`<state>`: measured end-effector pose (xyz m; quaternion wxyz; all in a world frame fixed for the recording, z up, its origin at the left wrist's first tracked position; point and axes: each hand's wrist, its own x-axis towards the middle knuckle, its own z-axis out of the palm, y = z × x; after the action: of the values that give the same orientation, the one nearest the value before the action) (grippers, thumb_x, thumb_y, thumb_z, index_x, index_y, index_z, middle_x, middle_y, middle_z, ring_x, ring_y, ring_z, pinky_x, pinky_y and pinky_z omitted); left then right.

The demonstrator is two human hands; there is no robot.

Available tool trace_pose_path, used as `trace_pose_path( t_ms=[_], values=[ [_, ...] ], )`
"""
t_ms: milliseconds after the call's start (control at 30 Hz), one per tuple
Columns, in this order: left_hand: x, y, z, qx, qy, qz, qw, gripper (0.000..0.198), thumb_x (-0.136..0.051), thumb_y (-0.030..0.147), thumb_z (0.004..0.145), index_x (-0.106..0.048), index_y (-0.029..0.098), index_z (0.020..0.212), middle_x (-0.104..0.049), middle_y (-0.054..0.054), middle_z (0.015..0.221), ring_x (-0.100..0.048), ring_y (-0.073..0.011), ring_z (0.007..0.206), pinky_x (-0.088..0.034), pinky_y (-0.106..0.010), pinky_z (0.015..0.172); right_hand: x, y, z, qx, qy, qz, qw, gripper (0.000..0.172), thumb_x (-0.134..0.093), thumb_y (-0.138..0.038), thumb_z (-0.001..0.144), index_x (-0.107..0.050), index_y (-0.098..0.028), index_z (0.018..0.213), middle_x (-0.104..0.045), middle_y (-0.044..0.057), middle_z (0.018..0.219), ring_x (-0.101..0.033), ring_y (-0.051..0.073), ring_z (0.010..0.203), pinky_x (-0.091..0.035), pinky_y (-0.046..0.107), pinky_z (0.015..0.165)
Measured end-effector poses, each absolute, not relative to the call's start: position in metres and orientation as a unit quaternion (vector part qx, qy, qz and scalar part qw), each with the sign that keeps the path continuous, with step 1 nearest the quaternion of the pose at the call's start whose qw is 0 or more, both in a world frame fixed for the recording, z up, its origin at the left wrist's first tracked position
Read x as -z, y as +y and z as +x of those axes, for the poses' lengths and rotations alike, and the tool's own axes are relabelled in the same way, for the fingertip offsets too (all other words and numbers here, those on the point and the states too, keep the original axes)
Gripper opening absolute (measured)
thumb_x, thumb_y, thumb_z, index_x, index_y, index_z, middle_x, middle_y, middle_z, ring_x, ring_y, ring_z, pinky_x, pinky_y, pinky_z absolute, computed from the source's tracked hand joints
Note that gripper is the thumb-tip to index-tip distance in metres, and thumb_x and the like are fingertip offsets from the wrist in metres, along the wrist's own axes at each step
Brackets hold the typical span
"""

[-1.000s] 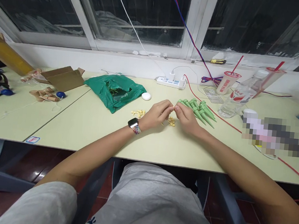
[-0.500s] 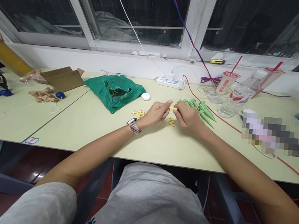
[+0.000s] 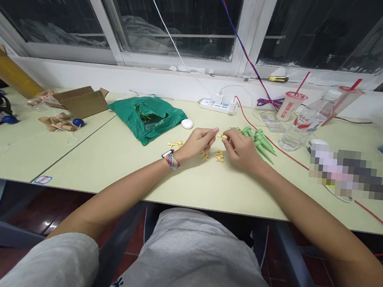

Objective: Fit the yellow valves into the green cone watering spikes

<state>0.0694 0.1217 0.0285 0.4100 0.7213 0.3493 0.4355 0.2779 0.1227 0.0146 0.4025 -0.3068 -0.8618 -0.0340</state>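
A thin, pale yellow plastic piece (image 3: 221, 137) is held in the air above the middle of a pale green tabletop (image 3: 114, 172), pinched at one end between the thumb and forefinger of the right hand (image 3: 241, 151). The left hand (image 3: 195, 144) is loosely curled, its thumb raised just beside the piece; whether it touches the piece cannot be told. The piece appears light, stiff and perhaps brittle, so its thicker body offers a safer hold than its slender tips. A small cluster of yellow plastic pieces (image 3: 219, 155) lies directly below, between the hands, and a second cluster of yellow plastic pieces (image 3: 176, 144) lies left of the left hand. Tapered green plastic spikes (image 3: 259, 143) lie just beyond the right hand; a crumpled green plastic bag (image 3: 146, 119) lies near the far edge.
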Motion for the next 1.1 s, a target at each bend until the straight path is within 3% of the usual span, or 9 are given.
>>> trace_pose_path(
  t_ms=[67, 233, 433, 533, 733, 967, 1100],
  values=[
    [-0.029, 0.122, 0.070, -0.442, 0.351, 0.720, 0.403, 0.058, -0.046, 0.060, 0.104, -0.053, 0.018, 0.064, -0.047, 0.003, 0.049, -0.046, -0.0101, 0.047, -0.039, -0.025, 0.052, -0.014, 0.123, 0.278, 0.038, -0.860, -0.310, 0.404, 0.018, -0.042, -0.028, 0.107, -0.058, -0.019, 0.108, -0.066, 0.008, 0.092, -0.059, 0.020, 0.074, -0.037, 0.032, 0.062],
    [-0.030, 0.120, 0.069, -0.464, 0.316, 0.721, 0.407, 0.035, -0.063, 0.052, 0.097, -0.058, 0.020, 0.084, -0.053, 0.004, 0.060, -0.051, -0.0109, 0.050, -0.042, -0.025, 0.053, -0.014, 0.122, 0.277, 0.042, -0.858, -0.315, 0.404, 0.018, -0.043, -0.028, 0.107, -0.058, -0.019, 0.106, -0.066, 0.008, 0.092, -0.058, 0.019, 0.071, -0.036, 0.032, 0.061],
    [-0.033, 0.124, 0.068, -0.484, 0.365, 0.714, 0.350, 0.051, -0.052, 0.054, 0.103, -0.046, 0.020, 0.065, -0.044, 0.004, 0.054, -0.047, -0.0107, 0.049, -0.036, -0.026, 0.052, -0.014, 0.122, 0.278, 0.017, -0.849, -0.342, 0.401, 0.021, -0.042, -0.031, 0.107, -0.059, -0.019, 0.109, -0.068, 0.010, 0.097, -0.059, 0.020, 0.072, -0.038, 0.033, 0.064],
    [-0.035, 0.133, 0.058, -0.484, 0.379, 0.727, 0.308, 0.043, -0.051, 0.048, 0.102, -0.049, 0.020, 0.069, -0.047, 0.004, 0.056, -0.049, -0.0119, 0.052, -0.038, -0.026, 0.056, -0.014, 0.123, 0.277, -0.011, -0.846, -0.365, 0.389, 0.020, -0.046, -0.030, 0.105, -0.062, -0.019, 0.109, -0.068, 0.009, 0.097, -0.060, 0.020, 0.073, -0.041, 0.034, 0.067],
    [-0.028, 0.152, 0.028, -0.290, 0.402, 0.860, 0.117, 0.005, -0.058, 0.022, 0.086, -0.059, 0.019, 0.081, -0.059, 0.001, 0.068, -0.051, -0.0152, 0.062, -0.032, -0.029, 0.060, -0.005, 0.131, 0.275, -0.059, -0.873, -0.387, 0.290, 0.017, -0.057, -0.025, 0.097, -0.072, -0.020, 0.101, -0.070, 0.010, 0.099, -0.064, 0.026, 0.096, -0.046, 0.038, 0.079],
    [-0.022, 0.159, 0.019, -0.172, 0.403, 0.893, 0.099, 0.007, -0.057, 0.021, 0.080, -0.059, 0.019, 0.073, -0.062, 0.000, 0.069, -0.049, -0.0160, 0.061, -0.029, -0.031, 0.059, 0.007, 0.140, 0.275, -0.075, -0.882, -0.386, 0.259, 0.020, -0.058, -0.021, 0.094, -0.077, -0.018, 0.101, -0.070, 0.012, 0.105, -0.062, 0.028, 0.104, -0.049, 0.042, 0.091],
    [-0.023, 0.160, 0.018, -0.165, 0.397, 0.902, 0.029, 0.012, -0.055, 0.021, 0.083, -0.059, 0.019, 0.072, -0.062, -0.003, 0.073, -0.049, -0.0182, 0.065, -0.028, -0.033, 0.061, 0.005, 0.137, 0.274, -0.067, -0.882, -0.390, 0.256, 0.021, -0.058, -0.021, 0.095, -0.077, -0.018, 0.102, -0.071, 0.012, 0.105, -0.062, 0.029, 0.105, -0.049, 0.042, 0.091]
  ],
)
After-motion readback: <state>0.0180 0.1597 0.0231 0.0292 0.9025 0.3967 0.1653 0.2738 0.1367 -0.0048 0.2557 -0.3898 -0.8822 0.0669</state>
